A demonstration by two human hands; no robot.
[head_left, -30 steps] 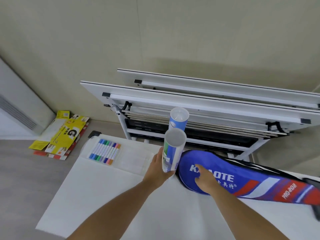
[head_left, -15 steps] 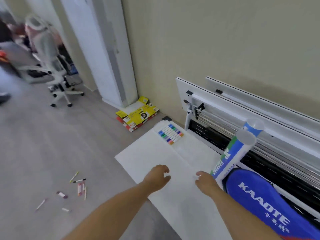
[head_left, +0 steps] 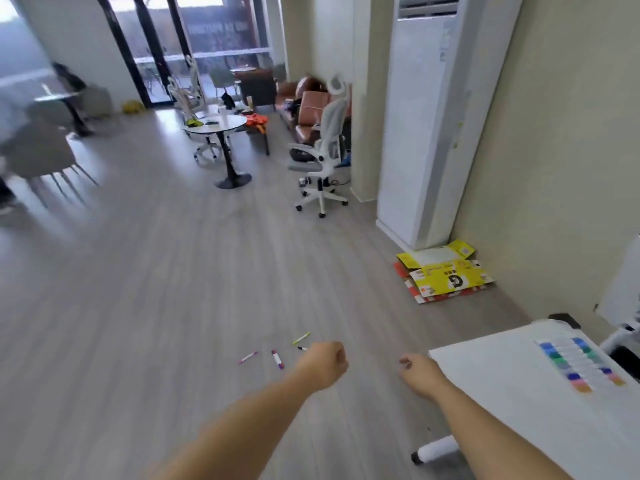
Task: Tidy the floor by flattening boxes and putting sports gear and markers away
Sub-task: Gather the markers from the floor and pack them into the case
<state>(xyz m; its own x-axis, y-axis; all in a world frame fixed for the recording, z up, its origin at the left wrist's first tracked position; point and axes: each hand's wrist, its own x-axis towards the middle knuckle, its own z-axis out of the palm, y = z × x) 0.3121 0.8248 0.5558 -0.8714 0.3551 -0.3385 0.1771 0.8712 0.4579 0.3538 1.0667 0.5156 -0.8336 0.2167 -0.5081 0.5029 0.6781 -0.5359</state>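
Observation:
Several loose markers lie on the grey floor just left of my left hand (head_left: 323, 363): a purple one (head_left: 277, 359), a pink one (head_left: 248, 357), a yellow-green one (head_left: 301, 338) and a dark one (head_left: 302, 348). My left hand is curled into a loose fist with nothing in it. My right hand (head_left: 417, 372) hangs empty beside the corner of the white table (head_left: 491, 386), fingers bent. A clear pack of coloured markers (head_left: 580, 363) rests on that table. Flattened yellow and red boxes (head_left: 445, 277) are stacked on the floor by the wall.
A tall white air-conditioning unit (head_left: 429, 133) stands against the wall behind the boxes. Farther off are a white office chair (head_left: 323, 157), a round table (head_left: 221, 128) and a brown sofa (head_left: 308, 105). A white table foot (head_left: 437, 448) pokes out near my right arm.
My view has swung left from the table toward the open floor. My left hand let go of the shuttlecock tubes, and both hands moved off the table; the racket bag is out of view.

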